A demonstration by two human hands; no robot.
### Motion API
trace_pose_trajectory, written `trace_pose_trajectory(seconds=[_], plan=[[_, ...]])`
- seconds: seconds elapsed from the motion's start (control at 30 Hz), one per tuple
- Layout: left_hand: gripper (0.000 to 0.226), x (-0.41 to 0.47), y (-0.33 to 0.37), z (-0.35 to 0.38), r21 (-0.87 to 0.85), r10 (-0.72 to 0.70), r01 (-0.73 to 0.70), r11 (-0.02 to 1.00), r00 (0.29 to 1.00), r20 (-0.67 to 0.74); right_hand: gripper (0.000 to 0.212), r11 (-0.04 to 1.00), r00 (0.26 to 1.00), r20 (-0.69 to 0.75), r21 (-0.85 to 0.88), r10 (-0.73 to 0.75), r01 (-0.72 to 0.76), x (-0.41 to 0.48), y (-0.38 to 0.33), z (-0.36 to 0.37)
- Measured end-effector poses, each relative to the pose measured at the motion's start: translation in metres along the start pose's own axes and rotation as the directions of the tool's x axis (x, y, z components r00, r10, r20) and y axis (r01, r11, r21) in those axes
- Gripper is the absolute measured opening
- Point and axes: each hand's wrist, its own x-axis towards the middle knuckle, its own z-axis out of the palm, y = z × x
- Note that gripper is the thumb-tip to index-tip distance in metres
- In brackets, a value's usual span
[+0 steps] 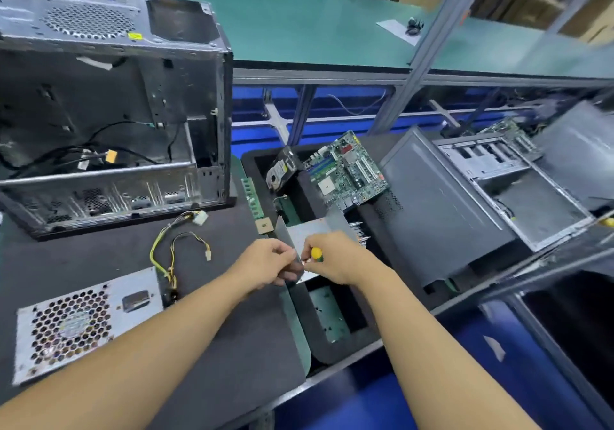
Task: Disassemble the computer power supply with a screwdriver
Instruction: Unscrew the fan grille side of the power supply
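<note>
The grey power supply [84, 325] lies on the dark mat at the lower left, its honeycomb fan grille facing up and its yellow and black cables [172, 250] trailing away. My right hand [335, 258] grips a screwdriver with a yellow and green handle [316, 254]; the shaft is hidden. My left hand [269, 263] is curled close against it, pinching something small and dark at the edge of a grey metal plate [307, 230]. Both hands are over the black bin to the right of the power supply.
An emptied computer case [109, 113] stands at the back left. The black bin [332, 313] holds a motherboard [349, 170] and a hard drive [282, 168]. A RAM stick [252, 200] lies on the mat edge. More cases [481, 197] are stacked at the right.
</note>
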Motion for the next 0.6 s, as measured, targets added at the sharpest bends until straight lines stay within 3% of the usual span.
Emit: trace_pose_trajectory(seconds=[0.07,0.17,0.37,0.5,0.6], plan=[[0.022,0.008,-0.008,0.012,0.136,-0.022,0.02,0.991,1.0,0.014,0.014,0.993,0.99,0.133,-0.116,0.052,-0.036,0.001,0.021,0.013],[0.026,0.013,-0.012,0.023,0.26,-0.042,0.04,0.965,0.999,-0.001,0.022,0.97,0.97,0.194,-0.218,0.149,-0.105,0.001,0.046,0.029],[0.025,0.018,-0.008,0.023,0.364,-0.022,0.029,0.931,0.999,-0.025,0.045,0.956,0.94,0.231,-0.216,0.249,-0.2,0.003,0.074,0.045],[0.022,0.009,0.009,0.009,0.453,0.083,-0.064,0.889,0.996,-0.022,0.031,0.969,0.949,0.217,-0.15,0.227,-0.197,0.013,0.066,0.026],[0.017,-0.003,0.027,-0.02,0.627,0.182,-0.131,0.768,0.983,-0.016,0.022,0.988,0.969,0.201,-0.072,0.145,-0.133,0.024,0.038,0.009]])
